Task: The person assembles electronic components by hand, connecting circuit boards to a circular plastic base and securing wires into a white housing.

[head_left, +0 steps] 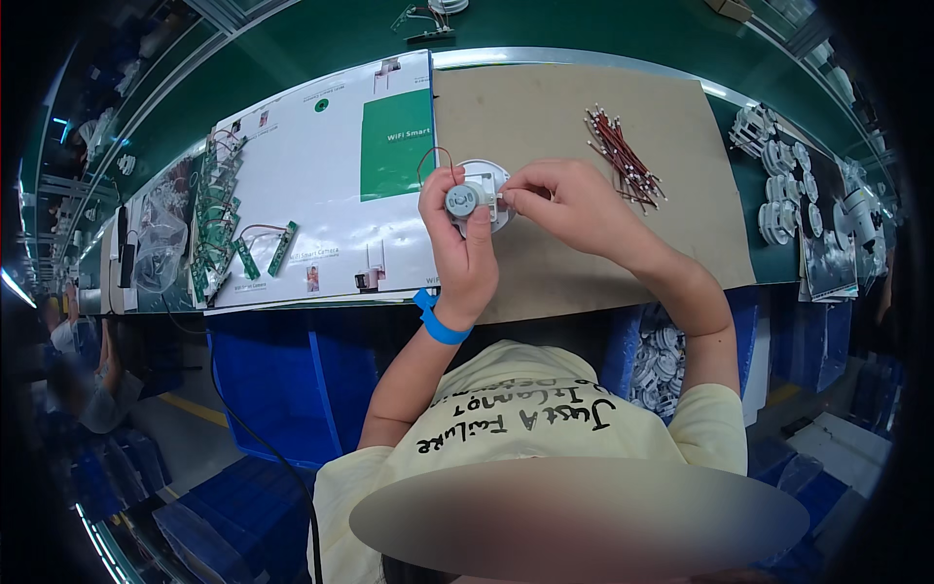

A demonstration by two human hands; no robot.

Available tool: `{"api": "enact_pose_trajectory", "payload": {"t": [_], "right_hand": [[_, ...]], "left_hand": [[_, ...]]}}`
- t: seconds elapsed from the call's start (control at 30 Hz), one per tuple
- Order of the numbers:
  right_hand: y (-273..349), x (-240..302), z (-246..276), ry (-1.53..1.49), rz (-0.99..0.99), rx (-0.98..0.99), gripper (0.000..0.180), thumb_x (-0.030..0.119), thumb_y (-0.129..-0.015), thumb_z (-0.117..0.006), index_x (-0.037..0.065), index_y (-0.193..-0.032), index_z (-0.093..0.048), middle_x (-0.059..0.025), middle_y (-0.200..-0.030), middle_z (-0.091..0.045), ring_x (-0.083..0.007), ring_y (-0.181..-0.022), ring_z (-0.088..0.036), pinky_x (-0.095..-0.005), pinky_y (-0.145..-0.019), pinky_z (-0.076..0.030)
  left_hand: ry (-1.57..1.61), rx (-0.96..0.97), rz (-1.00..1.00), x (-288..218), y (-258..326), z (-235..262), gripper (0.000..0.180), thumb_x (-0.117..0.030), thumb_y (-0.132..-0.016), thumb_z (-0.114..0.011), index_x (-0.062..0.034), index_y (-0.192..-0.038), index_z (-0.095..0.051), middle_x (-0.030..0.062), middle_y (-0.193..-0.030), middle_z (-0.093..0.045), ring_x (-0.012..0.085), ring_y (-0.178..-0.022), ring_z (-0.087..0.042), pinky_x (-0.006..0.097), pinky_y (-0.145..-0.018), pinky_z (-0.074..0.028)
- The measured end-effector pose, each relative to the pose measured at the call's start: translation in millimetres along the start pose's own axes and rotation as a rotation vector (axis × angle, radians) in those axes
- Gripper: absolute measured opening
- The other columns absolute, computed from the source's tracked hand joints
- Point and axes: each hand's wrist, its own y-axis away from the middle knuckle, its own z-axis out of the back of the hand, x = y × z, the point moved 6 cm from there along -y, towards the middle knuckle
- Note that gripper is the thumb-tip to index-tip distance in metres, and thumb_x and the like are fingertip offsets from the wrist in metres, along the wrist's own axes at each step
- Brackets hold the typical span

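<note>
My left hand (pixel 461 255), with a blue band at its wrist, is closed round a white round plastic housing (pixel 498 181). A grey disc-shaped part (pixel 461 200), like a small motor, sits on the housing between the thumb and fingers. From it a thin red wire (pixel 437 150) loops up past the fingertips. At the housing's right edge my right hand (pixel 564 202) pinches with thumb and forefinger next to a small white piece; what lies between those fingertips is too small to make out.
A bundle of short red and black wires (pixel 623 156) lies right on brown cardboard (pixel 525 117). Green circuit boards (pixel 216 209) are heaped left on printed white sheets (pixel 292 175). White plastic parts (pixel 778 185) stand far right. Blue bins (pixel 272 375) sit below the table edge.
</note>
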Motion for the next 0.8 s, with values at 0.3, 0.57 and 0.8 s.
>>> {"api": "enact_pose_trajectory", "payload": {"t": [0.3,0.57,0.8], "right_hand": [[-15,37,-53,0.013,-0.137,0.111,0.02,0.016,-0.082,-0.06,0.0,-0.092,-0.067,-0.0101,-0.074,-0.063,-0.0149,-0.063,-0.055,-0.028,-0.057,-0.043],[-19,35,-72,-0.118,-0.235,0.129,0.02,0.016,-0.083,-0.059,0.0,-0.093,-0.067,-0.0062,-0.076,-0.063,-0.0116,-0.067,-0.056,-0.0263,-0.059,-0.042],[-13,18,-83,-0.116,-0.233,0.068,0.023,0.021,-0.083,-0.061,0.001,-0.092,-0.068,-0.0059,-0.077,-0.066,-0.0075,-0.068,-0.055,-0.0231,-0.06,-0.043]], "left_hand": [[-0.455,0.024,-0.4,-42,-3,65,0.034,-0.022,-0.087,-0.058,-0.0049,-0.113,-0.042,0.016,-0.12,-0.04,0.0361,-0.118,-0.034,0.046,-0.1,-0.026],[-0.496,0.151,-0.331,-40,-12,81,0.033,-0.02,-0.085,-0.061,-0.0052,-0.11,-0.046,0.0154,-0.119,-0.04,0.037,-0.116,-0.034,0.047,-0.098,-0.028],[-0.623,0.144,-0.339,-42,1,87,0.034,-0.013,-0.082,-0.06,-0.0039,-0.111,-0.045,0.0164,-0.118,-0.041,0.0355,-0.114,-0.037,0.044,-0.098,-0.028]]}}
